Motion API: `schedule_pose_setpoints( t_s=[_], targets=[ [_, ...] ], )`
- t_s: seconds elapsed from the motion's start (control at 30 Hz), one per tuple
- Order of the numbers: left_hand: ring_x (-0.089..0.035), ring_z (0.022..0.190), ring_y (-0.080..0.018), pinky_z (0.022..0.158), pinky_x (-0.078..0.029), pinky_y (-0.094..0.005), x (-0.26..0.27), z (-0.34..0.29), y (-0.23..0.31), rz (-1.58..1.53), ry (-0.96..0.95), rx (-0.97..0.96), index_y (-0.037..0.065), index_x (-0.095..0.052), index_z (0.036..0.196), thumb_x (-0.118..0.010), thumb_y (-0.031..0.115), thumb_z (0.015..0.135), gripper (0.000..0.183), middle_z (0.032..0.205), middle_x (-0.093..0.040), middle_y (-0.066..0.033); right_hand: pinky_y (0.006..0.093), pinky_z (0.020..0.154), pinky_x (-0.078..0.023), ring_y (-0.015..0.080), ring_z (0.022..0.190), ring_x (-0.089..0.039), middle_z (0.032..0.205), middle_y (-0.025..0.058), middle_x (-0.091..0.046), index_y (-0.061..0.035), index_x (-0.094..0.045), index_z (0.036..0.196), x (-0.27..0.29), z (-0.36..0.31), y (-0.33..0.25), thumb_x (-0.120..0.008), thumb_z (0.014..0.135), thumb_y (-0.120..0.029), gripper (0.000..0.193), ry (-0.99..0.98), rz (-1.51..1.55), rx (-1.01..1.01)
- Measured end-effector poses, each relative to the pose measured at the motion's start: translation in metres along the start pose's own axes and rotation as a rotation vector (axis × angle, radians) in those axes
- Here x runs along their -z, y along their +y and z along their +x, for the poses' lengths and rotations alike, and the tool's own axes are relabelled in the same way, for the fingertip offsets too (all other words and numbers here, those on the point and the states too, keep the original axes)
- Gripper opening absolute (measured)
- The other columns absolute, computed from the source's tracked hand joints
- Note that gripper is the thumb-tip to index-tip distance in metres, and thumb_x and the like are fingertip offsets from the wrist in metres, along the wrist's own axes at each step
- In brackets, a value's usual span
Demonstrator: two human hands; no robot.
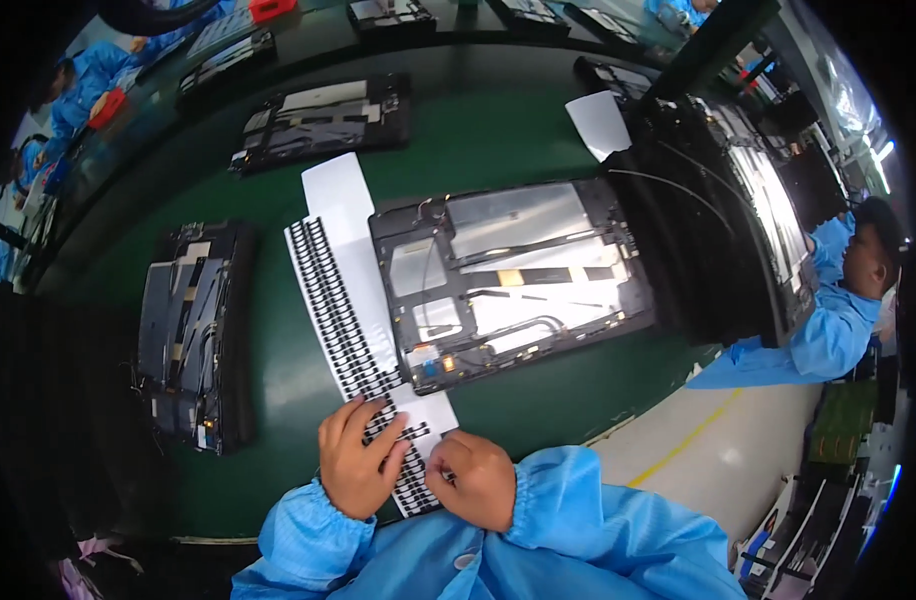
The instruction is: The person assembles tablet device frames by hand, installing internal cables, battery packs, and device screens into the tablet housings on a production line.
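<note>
A long white sheet with rows of small black die-cut stickers [330, 300] runs up the table from my body. My left hand [360, 455] lies on its near end, fingers stretched over the black pieces. Beside it, at the sheet's right edge, my right hand [475, 480] is closed, thumb and forefinger together; what they hold, if anything, is hidden. A plain white backing strip [340, 205] lies alongside the stickers. Just beyond my hands rests an opened tablet [523, 265], its silver battery cells, cables and black frame exposed; its lower left corner is next to the sheet.
Another opened tablet [190, 335] lies at left, and one [323, 122] farther back. Black stacked trays [668, 245] stand at right, near a white paper [598, 125]. A co-worker in blue [838, 310] sits beyond them. The green table's front edge [618, 425] curves at right.
</note>
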State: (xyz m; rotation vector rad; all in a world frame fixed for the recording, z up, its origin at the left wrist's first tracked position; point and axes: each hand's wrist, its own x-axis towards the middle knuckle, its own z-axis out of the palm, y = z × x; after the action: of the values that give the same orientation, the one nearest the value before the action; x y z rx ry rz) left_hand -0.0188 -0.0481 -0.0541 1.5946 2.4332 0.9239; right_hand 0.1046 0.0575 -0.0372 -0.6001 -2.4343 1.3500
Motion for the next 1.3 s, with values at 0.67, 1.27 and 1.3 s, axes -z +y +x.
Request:
schedule_pose_setpoints(
  t_s=[0.67,1.27,1.3],
  targets=[
    [-0.055,0.098,-0.0245,0.078,-0.045,-0.032,-0.025,0.117,0.097,-0.041,-0.125,-0.392,0.002,-0.063,0.096,-0.054,0.009,0.071,0.027,0.101,-0.06,-0.0087,0.0444,0.098,-0.026,0.0393,0.118,-0.034,0.119,0.018,-0.049,-0.0048,-0.057,0.069,0.182,0.047,0.052,-0.06,0.063,-0.002,0.007,0.216,0.015,-0.032],
    [-0.058,0.091,-0.0243,0.072,-0.046,-0.0336,-0.029,0.125,0.115,-0.114,-0.113,-0.345,0.005,-0.066,0.086,-0.064,0.006,0.065,0.021,0.098,-0.063,-0.0051,0.0432,0.098,-0.027,0.0373,0.118,-0.034,0.118,0.0161,-0.05,-0.0043,-0.058,0.068,0.187,0.051,0.055,-0.061,0.061,-0.002,0.007,0.216,-0.027,-0.068],
    [-0.058,0.091,-0.0243,0.072,-0.046,-0.0336,-0.03,0.126,0.117,-0.114,-0.114,-0.345,0.005,-0.066,0.086,-0.064,0.006,0.065,0.021,0.098,-0.063,-0.0051,0.0432,0.098,-0.027,0.0374,0.118,-0.034,0.118,0.016,-0.05,-0.004,-0.058,0.068,0.188,0.051,0.055,-0.061,0.062,-0.002,0.007,0.212,-0.035,-0.065]
  ],
)
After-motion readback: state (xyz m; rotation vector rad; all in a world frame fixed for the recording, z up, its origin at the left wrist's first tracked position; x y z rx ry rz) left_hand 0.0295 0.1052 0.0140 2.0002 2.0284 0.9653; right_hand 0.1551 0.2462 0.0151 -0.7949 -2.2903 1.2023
